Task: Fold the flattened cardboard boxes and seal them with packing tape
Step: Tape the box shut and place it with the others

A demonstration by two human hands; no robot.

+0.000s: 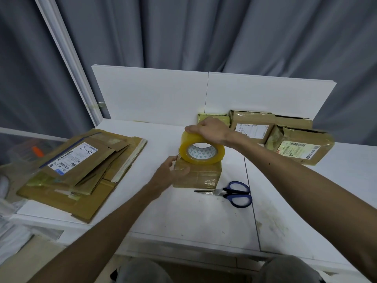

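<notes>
Right in the middle of the table [183, 221] sits the small box [201, 175], folded up and already glossy with tape on its near face. The right hand [212, 131] is clamped over the top of the tape roll [204, 161], fingers curled round its rim, and the roll stands on edge on the box's top. The left hand [169, 173] grips the box's left corner, fingers wrapped round the side and thumb on top. It looks to be pinning the tape's loose end there, though that end is too faint to make out.

So where are we? Over at the far right, against the white back panel [153, 94], the finished boxes [295, 148] are lined up, at least three of them, folded and taped. That part's done. This small one looks like it's on its last strip across the top.

The scissors [232, 193] lie just to the near right of the box, blades closed, ready for the cut that hasn't been made yet.

And there's plenty left: on the left of the table, the stack of flattened boxes [81, 166] is piled several deep, none folded. I'd call it maybe halfway, with taping, cutting and then that whole pile to go
</notes>
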